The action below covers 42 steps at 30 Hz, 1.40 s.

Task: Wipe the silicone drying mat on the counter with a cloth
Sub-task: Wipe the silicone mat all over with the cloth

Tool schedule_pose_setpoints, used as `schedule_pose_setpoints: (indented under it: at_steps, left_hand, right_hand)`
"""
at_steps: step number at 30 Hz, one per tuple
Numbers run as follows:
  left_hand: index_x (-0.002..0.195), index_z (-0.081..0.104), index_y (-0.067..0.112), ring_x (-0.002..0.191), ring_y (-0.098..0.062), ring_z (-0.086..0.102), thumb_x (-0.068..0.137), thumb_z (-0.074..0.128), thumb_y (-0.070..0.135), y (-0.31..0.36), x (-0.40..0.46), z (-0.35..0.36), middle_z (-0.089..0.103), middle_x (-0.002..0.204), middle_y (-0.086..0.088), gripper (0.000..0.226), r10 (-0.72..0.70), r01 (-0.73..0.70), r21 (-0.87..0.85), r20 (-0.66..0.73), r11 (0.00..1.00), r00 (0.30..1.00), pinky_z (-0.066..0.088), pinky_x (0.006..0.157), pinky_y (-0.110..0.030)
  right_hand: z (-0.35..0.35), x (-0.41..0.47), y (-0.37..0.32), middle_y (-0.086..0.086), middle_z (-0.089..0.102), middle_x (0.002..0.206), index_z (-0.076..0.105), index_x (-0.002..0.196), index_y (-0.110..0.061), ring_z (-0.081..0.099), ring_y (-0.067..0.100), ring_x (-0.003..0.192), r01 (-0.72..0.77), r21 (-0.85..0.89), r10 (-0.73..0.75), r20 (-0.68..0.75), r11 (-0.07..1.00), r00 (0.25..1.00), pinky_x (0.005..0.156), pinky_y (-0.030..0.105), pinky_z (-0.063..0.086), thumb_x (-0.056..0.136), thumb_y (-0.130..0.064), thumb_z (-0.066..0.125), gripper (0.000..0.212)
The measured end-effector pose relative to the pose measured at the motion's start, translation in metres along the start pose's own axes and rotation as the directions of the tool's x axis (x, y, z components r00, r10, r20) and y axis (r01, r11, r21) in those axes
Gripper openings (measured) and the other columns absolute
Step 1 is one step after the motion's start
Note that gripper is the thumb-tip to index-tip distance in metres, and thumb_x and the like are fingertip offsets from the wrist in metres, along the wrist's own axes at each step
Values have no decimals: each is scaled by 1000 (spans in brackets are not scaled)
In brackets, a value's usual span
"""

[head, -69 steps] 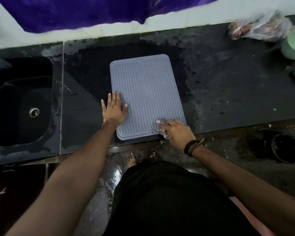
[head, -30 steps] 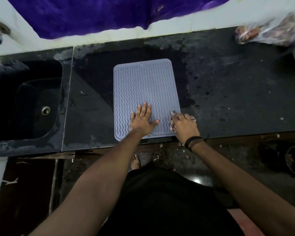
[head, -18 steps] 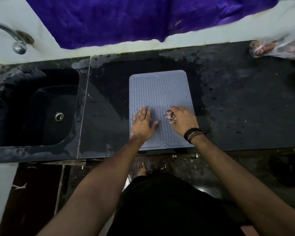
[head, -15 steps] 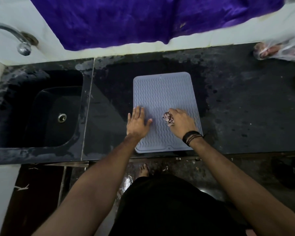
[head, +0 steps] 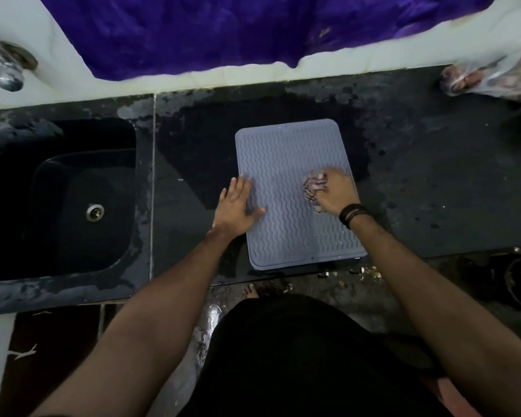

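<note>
Mat: grey ribbed silicone drying mat (head: 295,191), centre frame, on black counter (head: 433,176).
Left hand (head: 236,207): spread flat, pinning the mat's left edge.
Right hand (head: 333,192): bunched around a crumpled patterned cloth (head: 312,188).
Risk: the mat may skid or overhang the wet counter's front edge if the pinning eases.

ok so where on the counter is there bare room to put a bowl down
Bare counter lies right of the mat, up to the plastic bag. A narrower strip runs between mat and sink. The mat is crowded: left hand, right hand with cloth.
</note>
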<state>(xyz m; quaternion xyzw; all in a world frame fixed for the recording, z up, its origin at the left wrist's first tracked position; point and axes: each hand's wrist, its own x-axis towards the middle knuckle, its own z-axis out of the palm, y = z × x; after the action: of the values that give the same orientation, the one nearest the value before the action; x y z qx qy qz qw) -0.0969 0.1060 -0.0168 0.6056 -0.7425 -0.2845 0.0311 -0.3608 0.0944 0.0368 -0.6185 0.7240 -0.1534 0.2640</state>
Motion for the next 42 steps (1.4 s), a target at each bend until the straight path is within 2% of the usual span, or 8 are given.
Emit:
schedule_pose_setpoints:
  at_steps: [4,7,15,18,20,29,35,42]
  left_hand:
    - [163,-5,24,156,-14,-14,97,43,66,4,6,14,-16,169,3,92,30,-49,138,137,989,990,-13,123,-50]
    - [163,-4,27,155,-12,-13,96,39,71,1,6,17,-16,169,6,91,18,-40,184,122,982,992,-17,120,-55]
    - [163,-4,25,156,-14,-14,97,36,70,-3,7,21,-16,169,4,89,46,-63,157,108,986,993,-19,118,-59]
    - [163,-4,25,156,-14,-14,97,34,70,-4,7,24,-16,169,3,88,57,-74,166,103,983,993,-19,118,-58]
    - [163,-4,25,155,-14,-15,97,32,71,-4,8,23,-16,169,3,89,52,-69,181,101,981,994,-20,117,-58]
    - [163,-3,19,156,-18,-14,99,33,67,2,8,24,-15,170,-1,88,36,-57,206,100,977,994,-21,116,-58]
    - [163,-1,18,156,-18,-11,98,32,68,1,7,23,-13,170,-2,89,44,-66,214,103,975,994,-20,116,-58]
    - [163,-4,20,156,-17,-13,98,29,70,6,7,19,-15,169,0,89,-7,-26,266,125,964,992,-20,116,-59]
  right_hand:
    - [41,-12,-17,14,45,137,48,137,-9,51,30,119,134,-187,-86,244,973,966,102,40,44,84,-12,61,55]
    - [60,-39,-15,13,39,144,35,148,-13,41,31,130,229,-379,-135,257,896,957,113,41,30,84,-19,66,72]
    - [40,-127,14,6,50,133,46,141,-22,52,29,118,244,-411,-119,306,878,944,99,41,45,80,-17,66,65]
    - [34,-98,10,10,53,124,55,131,-16,54,31,113,106,-380,-46,163,919,986,94,41,46,82,-18,66,50]
    - [36,-79,6,12,53,125,56,130,-13,51,32,116,42,-379,-11,83,924,997,98,42,43,80,-15,68,51]
    - [35,-139,17,8,48,131,37,145,-17,48,30,119,133,-558,-26,194,819,981,104,43,38,88,-21,58,61]
    - [27,-119,0,7,52,126,56,129,-19,50,28,117,38,-469,38,152,882,988,98,41,41,88,-29,61,43]
    - [66,-85,-34,9,45,136,47,138,-15,43,30,125,163,-508,-60,214,846,975,108,42,32,82,-23,67,60]
